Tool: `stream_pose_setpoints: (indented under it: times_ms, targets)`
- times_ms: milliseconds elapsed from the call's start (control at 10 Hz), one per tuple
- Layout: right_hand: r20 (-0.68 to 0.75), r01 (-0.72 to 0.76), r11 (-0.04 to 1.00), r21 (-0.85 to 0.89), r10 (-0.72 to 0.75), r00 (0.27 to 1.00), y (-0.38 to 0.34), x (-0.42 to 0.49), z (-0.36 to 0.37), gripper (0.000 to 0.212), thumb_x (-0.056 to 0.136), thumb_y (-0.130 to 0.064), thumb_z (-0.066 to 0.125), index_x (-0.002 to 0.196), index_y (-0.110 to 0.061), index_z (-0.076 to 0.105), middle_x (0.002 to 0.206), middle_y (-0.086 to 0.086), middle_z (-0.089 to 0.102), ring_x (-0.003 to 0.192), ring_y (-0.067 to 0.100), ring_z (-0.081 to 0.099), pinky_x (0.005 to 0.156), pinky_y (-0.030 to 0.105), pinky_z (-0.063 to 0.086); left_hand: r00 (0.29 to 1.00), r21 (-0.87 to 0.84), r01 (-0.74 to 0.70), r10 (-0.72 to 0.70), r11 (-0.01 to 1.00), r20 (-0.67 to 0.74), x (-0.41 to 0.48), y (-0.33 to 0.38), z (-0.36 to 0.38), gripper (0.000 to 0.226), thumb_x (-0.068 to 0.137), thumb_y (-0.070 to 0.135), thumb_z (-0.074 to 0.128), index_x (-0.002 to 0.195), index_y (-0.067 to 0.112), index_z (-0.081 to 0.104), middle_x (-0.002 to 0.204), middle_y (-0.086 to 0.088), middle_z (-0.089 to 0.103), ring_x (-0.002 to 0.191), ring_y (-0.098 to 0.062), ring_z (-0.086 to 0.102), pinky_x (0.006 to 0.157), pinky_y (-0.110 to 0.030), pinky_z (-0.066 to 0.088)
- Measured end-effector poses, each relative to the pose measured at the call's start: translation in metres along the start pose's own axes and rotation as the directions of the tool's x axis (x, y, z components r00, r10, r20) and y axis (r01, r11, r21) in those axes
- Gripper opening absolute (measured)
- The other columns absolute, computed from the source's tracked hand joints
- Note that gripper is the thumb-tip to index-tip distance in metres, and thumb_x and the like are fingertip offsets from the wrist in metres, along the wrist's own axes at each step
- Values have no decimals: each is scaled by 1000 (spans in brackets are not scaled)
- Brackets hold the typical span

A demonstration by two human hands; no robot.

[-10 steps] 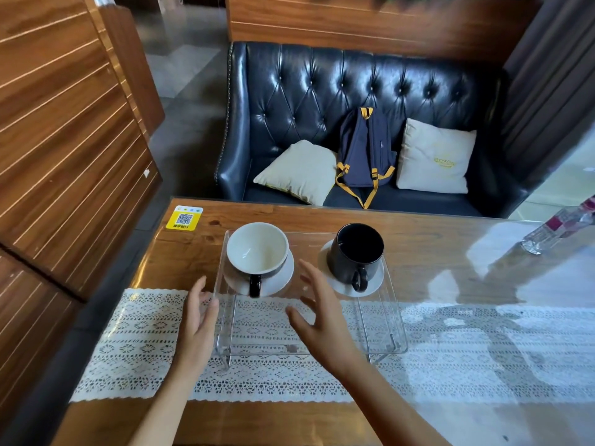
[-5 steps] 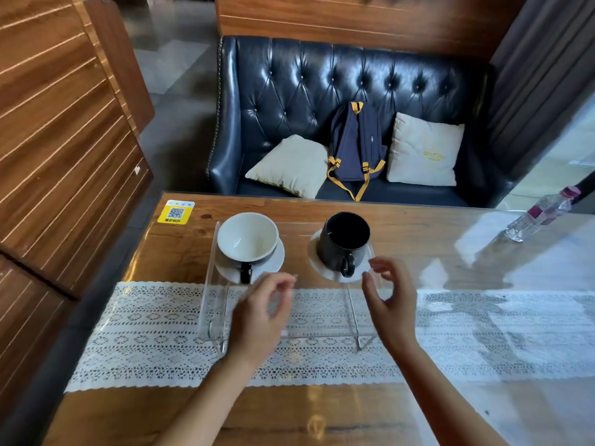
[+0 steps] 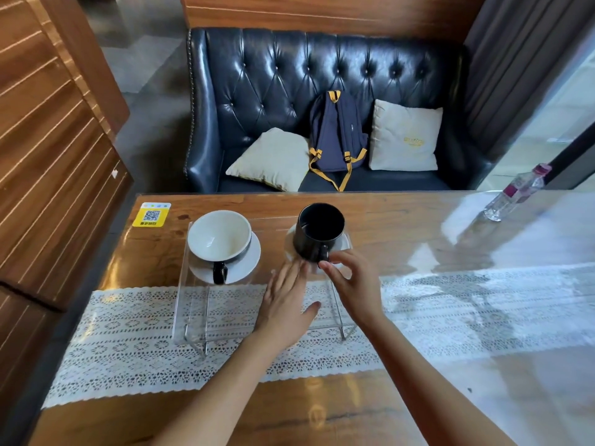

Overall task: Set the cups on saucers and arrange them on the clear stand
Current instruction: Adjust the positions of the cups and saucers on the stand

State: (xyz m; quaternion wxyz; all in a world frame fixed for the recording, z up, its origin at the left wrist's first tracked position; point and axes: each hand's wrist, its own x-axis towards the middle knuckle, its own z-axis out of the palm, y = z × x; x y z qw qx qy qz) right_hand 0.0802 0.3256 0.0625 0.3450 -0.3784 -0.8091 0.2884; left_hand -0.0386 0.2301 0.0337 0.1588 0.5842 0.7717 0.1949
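Note:
A clear acrylic stand [image 3: 193, 304] sits on the table over a lace runner. On its left side a white cup [image 3: 219, 235] rests on a white saucer [image 3: 249, 263], dark handle toward me. On its right side stands a black cup [image 3: 318, 230] on a second white saucer [image 3: 346, 244]. My right hand [image 3: 352, 281] pinches thumb and forefinger at the black cup's handle. My left hand [image 3: 285, 300] lies flat on the stand top, fingers spread, fingertips at the near-left edge of that saucer.
The white lace runner [image 3: 128, 333] crosses the glossy wooden table. A plastic bottle [image 3: 515, 194] stands at the far right and a yellow QR sticker [image 3: 151, 215] at the far left corner. Beyond the table: a dark leather sofa [image 3: 257, 91] with backpack and pillows. Wood panelling runs along the left.
Both hands have moved forward and right to the black cup. My right hand has closed its fingers at the handle, and my left hand has flattened beside the saucer.

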Motion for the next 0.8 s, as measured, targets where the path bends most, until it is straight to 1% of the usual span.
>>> stream_pose_setpoints:
  times_ms: [100, 200, 400, 500, 600, 700, 800]
  targets:
    - [-2, -26, 999, 19, 26, 1000, 2, -1, -3, 21, 85, -35, 67, 87, -15, 73, 84, -2, 71, 81, 16, 65, 71, 38, 53, 1000, 1, -3, 3, 1000, 8, 0, 0, 0, 77, 90, 45, 43, 149, 25, -2, 160, 7, -7, 137, -1, -20, 115, -32, -13]
    - [-9, -41, 999, 27, 41, 999, 1, -2, -5, 21, 84, -33, 68, 87, -13, 73, 84, 1, 72, 80, 18, 66, 71, 42, 54, 1000, -1, -7, 7, 1000, 5, -1, -1, 0, 76, 90, 44, 43, 148, 25, -2, 159, 8, -7, 138, -1, -20, 114, -31, -15]
    - [-11, -61, 998, 28, 61, 998, -1, -2, -7, 19, 84, -31, 70, 86, -12, 73, 83, 2, 72, 79, 19, 66, 71, 44, 54, 1000, -11, -3, 3, 1000, 14, -1, -2, 0, 76, 90, 44, 43, 148, 27, -3, 159, 9, -10, 134, 2, -25, 112, -28, -16]
    - [24, -124, 988, 88, 123, 992, -9, -3, -11, 20, 86, -33, 66, 91, -15, 73, 88, -2, 74, 87, 15, 67, 78, 40, 55, 1000, -12, -3, 3, 1000, 5, -4, 1, -5, 80, 90, 44, 45, 147, 26, -8, 158, 8, -16, 137, -3, -25, 114, -30, -14]
    - [-5, -201, 959, 201, 206, 979, -12, -15, -28, 19, 93, -32, 57, 99, -21, 71, 95, -8, 74, 94, 9, 67, 84, 31, 54, 998, -94, -55, 54, 994, -13, -21, 3, -9, 80, 90, 42, 45, 146, 30, -11, 154, 17, -22, 136, 2, -29, 115, -26, -7]
    - [-44, -249, 923, 293, 273, 961, -6, -44, -51, 20, 96, -25, 52, 92, -26, 72, 89, -8, 74, 88, 6, 68, 78, 17, 51, 979, -238, -149, 109, 960, -171, -64, -5, -17, 58, 90, 34, 46, 144, 34, 24, 153, 21, 19, 140, 7, 13, 114, -17, 16]
    - [37, -388, 883, 263, 393, 919, 19, -102, -79, 27, 94, -11, 54, 83, -26, 74, 84, -1, 76, 79, 8, 70, 70, 12, 50, 973, -322, -113, 39, 940, -226, -135, -31, -6, 44, 84, 20, 56, 117, 50, 52, 119, 31, 55, 108, 11, 52, 91, -13, 43]
